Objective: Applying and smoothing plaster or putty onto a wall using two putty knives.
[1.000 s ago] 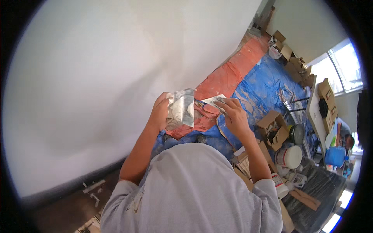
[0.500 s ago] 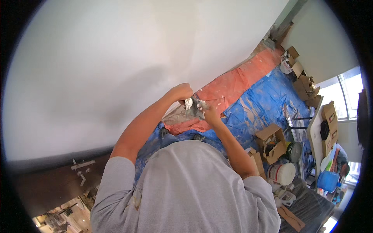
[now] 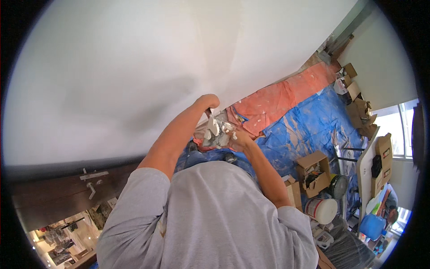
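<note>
Watching remotely, I see the left hand (image 3: 208,102) nearer the wall (image 3: 112,67), grasping a white-smeared scraper (image 3: 213,125); right hand (image 3: 242,140) farther out, grip unclear.

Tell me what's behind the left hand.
White wall around the left hand, with a beige patch higher up and a soft shadow to the left. The bit of wall the hand covers can't be seen.

The person wears a plain light-grey shirt (image 3: 219,215), its fabric loosely creased. The left sleeve (image 3: 139,195) and right sleeve (image 3: 295,226) are short, in matching grey. A small tan smudge (image 3: 162,226) marks the left side. Both forearms (image 3: 168,139) are uncovered, the hands (image 3: 208,102) gloveless.
</note>
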The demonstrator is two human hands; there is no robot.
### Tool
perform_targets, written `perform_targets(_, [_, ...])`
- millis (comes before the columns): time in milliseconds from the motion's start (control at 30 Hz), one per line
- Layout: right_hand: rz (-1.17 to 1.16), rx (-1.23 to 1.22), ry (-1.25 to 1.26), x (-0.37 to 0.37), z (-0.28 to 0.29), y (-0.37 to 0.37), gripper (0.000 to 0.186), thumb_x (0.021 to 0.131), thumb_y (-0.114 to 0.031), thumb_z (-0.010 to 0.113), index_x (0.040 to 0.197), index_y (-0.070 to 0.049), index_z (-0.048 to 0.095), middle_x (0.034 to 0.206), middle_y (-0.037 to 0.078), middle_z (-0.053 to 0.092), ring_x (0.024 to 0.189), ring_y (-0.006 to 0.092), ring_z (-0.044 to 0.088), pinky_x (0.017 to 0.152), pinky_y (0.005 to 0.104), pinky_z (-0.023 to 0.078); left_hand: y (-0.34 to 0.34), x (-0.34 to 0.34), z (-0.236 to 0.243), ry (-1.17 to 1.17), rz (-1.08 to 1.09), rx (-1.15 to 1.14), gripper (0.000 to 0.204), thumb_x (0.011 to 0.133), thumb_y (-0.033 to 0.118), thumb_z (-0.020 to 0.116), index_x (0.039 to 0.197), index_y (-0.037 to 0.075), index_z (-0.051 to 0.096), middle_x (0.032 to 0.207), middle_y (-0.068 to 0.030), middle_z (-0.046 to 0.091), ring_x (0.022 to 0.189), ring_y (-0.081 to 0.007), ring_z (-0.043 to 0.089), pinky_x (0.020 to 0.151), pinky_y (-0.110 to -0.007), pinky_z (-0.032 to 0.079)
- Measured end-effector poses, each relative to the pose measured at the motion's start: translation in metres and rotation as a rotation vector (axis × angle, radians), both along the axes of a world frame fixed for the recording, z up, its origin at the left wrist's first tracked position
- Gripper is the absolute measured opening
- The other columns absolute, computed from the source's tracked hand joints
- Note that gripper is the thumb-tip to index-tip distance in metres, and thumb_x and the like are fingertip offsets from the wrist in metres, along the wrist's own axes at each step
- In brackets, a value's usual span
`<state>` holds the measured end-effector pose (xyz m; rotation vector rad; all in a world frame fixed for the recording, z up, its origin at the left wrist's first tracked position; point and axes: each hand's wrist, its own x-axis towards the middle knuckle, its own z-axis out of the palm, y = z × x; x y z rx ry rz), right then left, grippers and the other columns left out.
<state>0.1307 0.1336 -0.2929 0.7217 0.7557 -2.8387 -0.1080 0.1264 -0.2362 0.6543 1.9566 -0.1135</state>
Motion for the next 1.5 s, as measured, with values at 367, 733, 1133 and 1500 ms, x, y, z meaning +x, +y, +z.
perform_targets(367, [-0.287, 0.855, 0.104, 0.041, 0.133, 0.019, 0.046, 0.105, -0.03, 0.051, 0.139, 0.002, 0.05, 0.128, 0.009, 0.06, 0.121, 0.0188, 0.056, 0.107, 0.0345, 0.041, -0.144, 0.024, 0.006, -0.353, 1.039, 0.931, 0.018, 0.09, 0.015, 0.051, 0.099, 0.005, 0.063, 0.089, -0.0098, 0.065, 0.075, -0.0214, 0.065, 0.065, -0.04, 0.055])
perform_targets(733, [-0.249, 1.763, 0.299, -0.002, 0.145, -0.019, 0.056, 0.085, 0.003, 0.059, 0.14, -0.004, 0.052, 0.14, 0.026, 0.047, 0.13, 0.0472, 0.044, 0.11, 0.0497, 0.037, -0.134, 0.075, 0.084, -0.2, 0.648, 1.268, 0.022, 0.09, 0.013, 0.053, 0.108, 0.001, 0.058, 0.11, -0.0143, 0.065, 0.097, -0.0293, 0.07, 0.078, -0.04, 0.061])
perform_targets(1133, [0.139, 2.214, 0.467, 0.012, 0.24, 0.085, 0.047, 0.075, 0.001, 0.066, 0.12, -0.013, 0.07, 0.126, 0.009, 0.064, 0.114, 0.0342, 0.058, 0.101, 0.0472, 0.048, -0.133, 0.034, 0.125, -0.34, 0.607, 1.28, 0.022, 0.099, 0.019, 0.051, 0.115, 0.004, 0.058, 0.107, -0.0097, 0.065, 0.098, -0.0224, 0.068, 0.084, -0.037, 0.059])
perform_targets(1500, [0.479, 2.448, 0.693, -0.005, 0.282, 0.064, 0.038, 0.08, -0.02, 0.068, 0.116, -0.031, 0.073, 0.123, -0.003, 0.065, 0.114, 0.023, 0.058, 0.102, 0.0424, 0.047, -0.114, 0.034, 0.14, -0.976, 1.042, 1.015, 0.02, 0.101, 0.02, 0.054, 0.111, 0.003, 0.06, 0.104, -0.0088, 0.066, 0.093, -0.0181, 0.068, 0.08, -0.033, 0.059])
